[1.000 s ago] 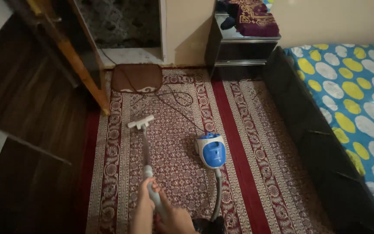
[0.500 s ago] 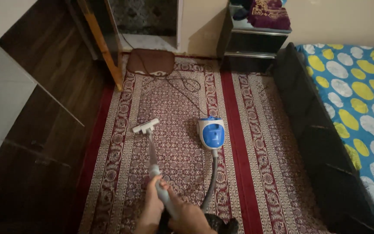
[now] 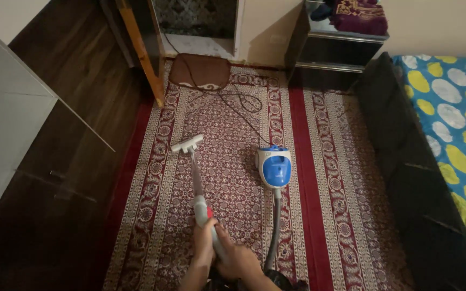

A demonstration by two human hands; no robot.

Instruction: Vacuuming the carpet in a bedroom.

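Both hands, left hand (image 3: pixel 203 245) and right hand (image 3: pixel 238 261), keep a closed grip on the grey vacuum wand (image 3: pixel 196 178), its head far-left on the red patterned rug (image 3: pixel 319 178). Risk imo: the black power cord (image 3: pixel 233 102) looped ahead could snag, or the blue-and-white canister vacuum (image 3: pixel 274 167) could tip if the hose yanks.

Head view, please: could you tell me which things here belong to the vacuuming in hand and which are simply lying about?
In use:
- left hand and right hand, both gripping the vacuum wand
- floor nozzle
- blue and white vacuum body with its hose and cord
- patterned red rug

Lying about:
- brown mat
- dark nightstand
- spotted bed cover
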